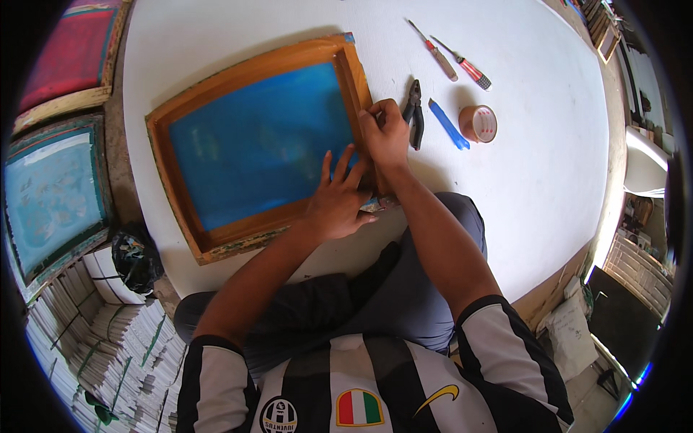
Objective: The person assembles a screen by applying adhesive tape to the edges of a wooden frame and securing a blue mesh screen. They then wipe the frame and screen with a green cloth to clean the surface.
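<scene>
A wooden screen frame [253, 73] with blue mesh [253, 144] lies tilted on the white surface, left of my legs. My left hand [336, 204] rests over its lower right corner, fingers spread across the mesh and the thumb toward the outer edge. On the right rail sits my right hand [388, 137], its fingers curled in a pinch. Whatever those fingertips hold, if anything, is hidden. Just right of that hand are black-handled pliers [413, 112], a blue utility knife [448, 125] and a roll of brown tape [478, 123].
Two screwdrivers [433, 52] lie farther off on the white tabletop [534, 166]. Beyond its left edge are a red screen [68, 54], a light blue screen [54, 191], a black plastic bag [136, 258] and stacked white bundles [119, 346]. My crossed legs border the near side.
</scene>
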`<state>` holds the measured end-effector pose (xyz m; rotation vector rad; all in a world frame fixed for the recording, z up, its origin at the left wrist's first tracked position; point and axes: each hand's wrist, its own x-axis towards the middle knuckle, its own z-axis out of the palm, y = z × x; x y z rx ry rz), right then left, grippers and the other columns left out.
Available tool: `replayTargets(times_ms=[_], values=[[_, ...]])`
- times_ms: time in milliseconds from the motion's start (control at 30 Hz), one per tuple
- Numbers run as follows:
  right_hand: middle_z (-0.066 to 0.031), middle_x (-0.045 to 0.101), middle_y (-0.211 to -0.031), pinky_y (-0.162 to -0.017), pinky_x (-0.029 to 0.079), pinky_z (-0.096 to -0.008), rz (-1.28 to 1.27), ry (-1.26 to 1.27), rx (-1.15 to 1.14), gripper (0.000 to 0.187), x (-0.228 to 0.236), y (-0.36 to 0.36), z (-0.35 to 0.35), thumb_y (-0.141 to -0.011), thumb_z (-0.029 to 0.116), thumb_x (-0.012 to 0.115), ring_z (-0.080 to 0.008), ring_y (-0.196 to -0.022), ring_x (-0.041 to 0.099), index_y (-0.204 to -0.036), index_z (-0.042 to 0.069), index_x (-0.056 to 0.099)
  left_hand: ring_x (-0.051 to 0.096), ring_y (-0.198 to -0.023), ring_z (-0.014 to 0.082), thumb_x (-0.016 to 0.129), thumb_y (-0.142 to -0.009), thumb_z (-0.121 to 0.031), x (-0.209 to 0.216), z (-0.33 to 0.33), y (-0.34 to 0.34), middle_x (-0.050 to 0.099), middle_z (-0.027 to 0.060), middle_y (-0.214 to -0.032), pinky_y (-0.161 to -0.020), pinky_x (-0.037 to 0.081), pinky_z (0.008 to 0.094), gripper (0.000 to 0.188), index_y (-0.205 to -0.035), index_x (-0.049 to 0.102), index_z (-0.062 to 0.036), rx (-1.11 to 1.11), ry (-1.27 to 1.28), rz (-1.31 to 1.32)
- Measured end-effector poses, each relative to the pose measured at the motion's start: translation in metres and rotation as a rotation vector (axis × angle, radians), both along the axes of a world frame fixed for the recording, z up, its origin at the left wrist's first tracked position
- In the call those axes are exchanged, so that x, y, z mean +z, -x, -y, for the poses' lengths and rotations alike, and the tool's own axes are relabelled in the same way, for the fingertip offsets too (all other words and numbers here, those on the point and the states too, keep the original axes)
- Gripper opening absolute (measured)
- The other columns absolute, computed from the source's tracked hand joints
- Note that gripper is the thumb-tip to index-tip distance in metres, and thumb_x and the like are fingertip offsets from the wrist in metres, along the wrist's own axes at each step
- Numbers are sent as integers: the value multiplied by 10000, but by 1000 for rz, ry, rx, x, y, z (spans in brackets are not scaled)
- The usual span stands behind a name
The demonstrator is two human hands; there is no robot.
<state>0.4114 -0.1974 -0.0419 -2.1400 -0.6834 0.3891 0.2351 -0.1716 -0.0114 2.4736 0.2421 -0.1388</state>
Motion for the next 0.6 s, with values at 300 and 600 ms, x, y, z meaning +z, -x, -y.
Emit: replayTargets(times_ms=[300, 600], values=[[-144, 619, -630, -596, 505, -453, 3, 5, 9, 207, 1, -1, 1, -890, 224, 733, -351, -595, 661, -934, 72, 599, 277, -1481, 393, 912, -678, -406, 9, 3, -1, 463, 70, -1455, -1218, 108, 708, 449, -1069, 814, -208, 123, 89, -8], [-159, 634, -641, -623, 515, -486, 25, 17, -7, 220, -2, -1, 1, -885, 240, 731, -378, -621, 671, -935, 73, 598, 437, -1315, 332, 896, -703, -351, 5, 17, 5, 559, 46, -1311, -1142, 280, 588, 422, -1081, 795, -193, 196, 20, 54]])
